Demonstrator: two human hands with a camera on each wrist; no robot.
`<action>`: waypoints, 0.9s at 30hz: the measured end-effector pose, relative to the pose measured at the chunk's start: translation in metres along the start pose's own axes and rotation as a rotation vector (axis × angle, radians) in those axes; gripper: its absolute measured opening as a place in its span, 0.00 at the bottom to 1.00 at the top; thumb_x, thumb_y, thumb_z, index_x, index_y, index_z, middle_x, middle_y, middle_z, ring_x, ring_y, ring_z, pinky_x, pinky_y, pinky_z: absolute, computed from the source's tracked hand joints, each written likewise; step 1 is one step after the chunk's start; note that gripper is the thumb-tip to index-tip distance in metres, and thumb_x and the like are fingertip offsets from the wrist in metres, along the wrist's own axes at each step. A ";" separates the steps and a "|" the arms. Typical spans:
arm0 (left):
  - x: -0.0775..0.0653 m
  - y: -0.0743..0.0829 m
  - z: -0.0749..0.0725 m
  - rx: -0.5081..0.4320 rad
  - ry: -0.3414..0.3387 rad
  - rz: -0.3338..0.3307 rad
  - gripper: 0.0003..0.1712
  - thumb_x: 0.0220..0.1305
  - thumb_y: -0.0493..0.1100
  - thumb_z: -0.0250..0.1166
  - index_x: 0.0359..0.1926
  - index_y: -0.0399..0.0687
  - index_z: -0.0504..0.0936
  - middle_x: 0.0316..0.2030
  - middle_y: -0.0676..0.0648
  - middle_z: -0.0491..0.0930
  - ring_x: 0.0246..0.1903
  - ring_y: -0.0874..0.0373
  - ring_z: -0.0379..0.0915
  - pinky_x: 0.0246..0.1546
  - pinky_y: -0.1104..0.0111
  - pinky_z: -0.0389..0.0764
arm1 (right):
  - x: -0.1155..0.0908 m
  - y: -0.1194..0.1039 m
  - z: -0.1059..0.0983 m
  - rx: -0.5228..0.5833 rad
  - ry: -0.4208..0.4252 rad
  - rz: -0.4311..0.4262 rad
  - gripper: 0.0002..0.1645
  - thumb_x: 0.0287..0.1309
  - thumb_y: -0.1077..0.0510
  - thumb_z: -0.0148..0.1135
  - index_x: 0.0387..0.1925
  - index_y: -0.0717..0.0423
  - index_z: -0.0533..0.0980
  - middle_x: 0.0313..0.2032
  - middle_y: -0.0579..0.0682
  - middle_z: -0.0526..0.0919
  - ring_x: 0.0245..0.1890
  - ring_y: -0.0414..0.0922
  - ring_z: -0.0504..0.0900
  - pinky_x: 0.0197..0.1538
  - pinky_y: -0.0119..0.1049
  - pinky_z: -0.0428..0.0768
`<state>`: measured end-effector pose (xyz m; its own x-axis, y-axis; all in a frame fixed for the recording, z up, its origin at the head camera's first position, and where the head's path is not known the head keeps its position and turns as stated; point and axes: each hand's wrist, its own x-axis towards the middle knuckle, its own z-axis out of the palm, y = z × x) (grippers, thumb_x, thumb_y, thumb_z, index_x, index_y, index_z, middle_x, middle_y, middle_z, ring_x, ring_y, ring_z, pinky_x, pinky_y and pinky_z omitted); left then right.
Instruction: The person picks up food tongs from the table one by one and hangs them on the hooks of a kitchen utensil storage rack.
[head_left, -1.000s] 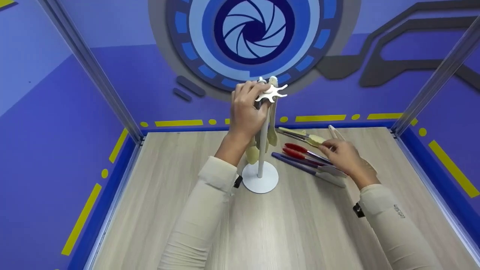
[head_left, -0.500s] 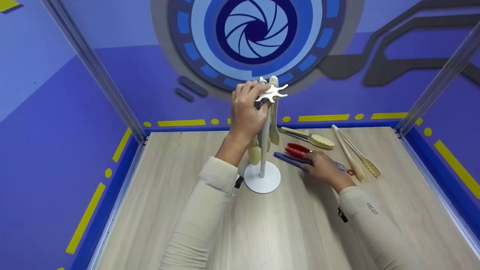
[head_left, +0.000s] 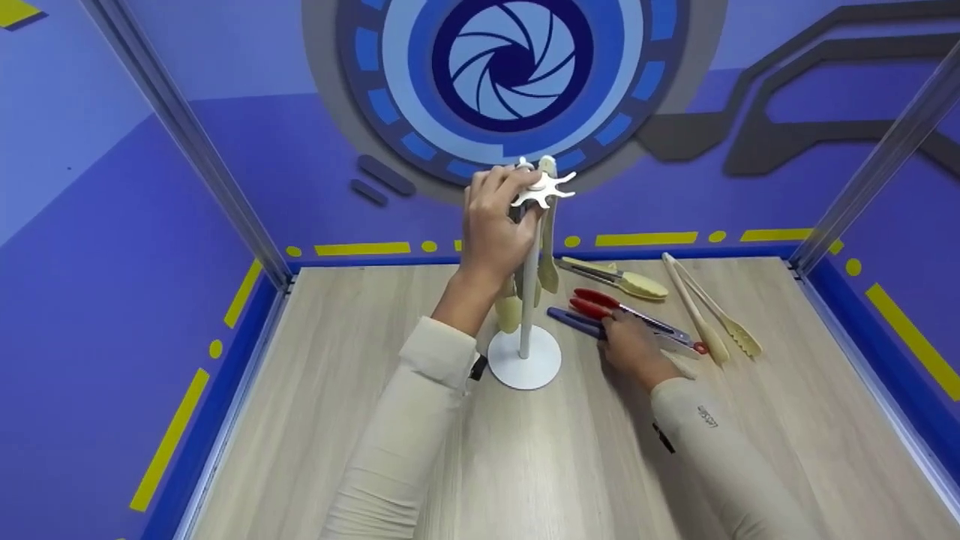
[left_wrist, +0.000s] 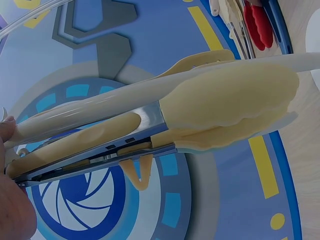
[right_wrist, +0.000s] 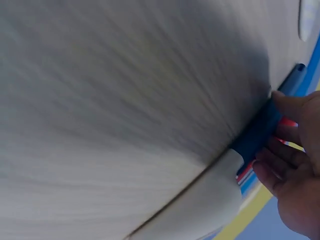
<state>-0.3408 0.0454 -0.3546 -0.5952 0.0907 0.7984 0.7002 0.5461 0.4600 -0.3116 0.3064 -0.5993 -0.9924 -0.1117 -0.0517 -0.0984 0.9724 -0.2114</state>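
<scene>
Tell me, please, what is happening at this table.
A person's left hand grips the top of a round-based white stand, where pale yellow tongs hang. The right hand pinches a blue-handled, pale-headed utensil at the wood-grain table. Near it lie red and silver tongs, other pale yellow tongs and spread beige tongs.

Back wall (head_left: 247, 180): purple-blue, bearing a round aperture emblem (head_left: 512, 66) and yellow dashes (head_left: 363, 249)
Corner posts (head_left: 189, 142): metal, one each side
Tabletop (head_left: 337, 360): pale wood grain
</scene>
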 end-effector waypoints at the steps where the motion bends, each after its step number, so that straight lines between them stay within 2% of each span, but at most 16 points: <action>1: 0.000 0.000 0.000 0.000 0.000 0.001 0.15 0.62 0.41 0.76 0.50 0.51 0.91 0.51 0.48 0.88 0.54 0.50 0.78 0.59 0.58 0.76 | 0.000 0.000 0.001 -0.013 0.010 -0.002 0.19 0.71 0.58 0.66 0.56 0.68 0.81 0.55 0.65 0.84 0.58 0.64 0.84 0.64 0.62 0.80; 6: 0.000 0.000 0.001 0.001 0.004 0.010 0.15 0.61 0.40 0.76 0.50 0.51 0.91 0.51 0.48 0.89 0.54 0.50 0.78 0.57 0.58 0.76 | 0.002 -0.002 0.003 -0.012 0.018 0.030 0.14 0.69 0.62 0.64 0.50 0.68 0.82 0.51 0.65 0.86 0.53 0.63 0.86 0.59 0.61 0.83; 12: 0.000 -0.001 0.000 0.004 0.012 0.011 0.15 0.61 0.40 0.76 0.50 0.51 0.91 0.52 0.49 0.89 0.54 0.50 0.79 0.57 0.58 0.76 | 0.007 -0.004 0.003 0.014 -0.005 0.073 0.14 0.69 0.63 0.64 0.50 0.68 0.83 0.50 0.66 0.86 0.52 0.63 0.87 0.60 0.61 0.83; 18: -0.001 -0.002 0.000 -0.002 0.023 0.024 0.15 0.61 0.40 0.77 0.50 0.51 0.91 0.52 0.48 0.89 0.54 0.49 0.79 0.59 0.58 0.76 | 0.008 -0.002 0.004 0.017 0.065 0.042 0.09 0.63 0.66 0.65 0.42 0.69 0.84 0.44 0.67 0.88 0.45 0.65 0.88 0.53 0.62 0.84; 27: 0.000 -0.002 0.000 -0.009 0.024 0.029 0.15 0.61 0.39 0.77 0.50 0.50 0.90 0.52 0.47 0.89 0.54 0.49 0.79 0.60 0.58 0.76 | 0.007 -0.006 0.003 0.036 0.029 0.085 0.10 0.67 0.64 0.65 0.47 0.66 0.84 0.46 0.65 0.88 0.46 0.62 0.88 0.55 0.61 0.84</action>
<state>-0.3420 0.0445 -0.3559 -0.5652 0.0859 0.8205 0.7205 0.5358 0.4402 -0.3177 0.2995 -0.6012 -0.9988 -0.0225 -0.0424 -0.0115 0.9702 -0.2422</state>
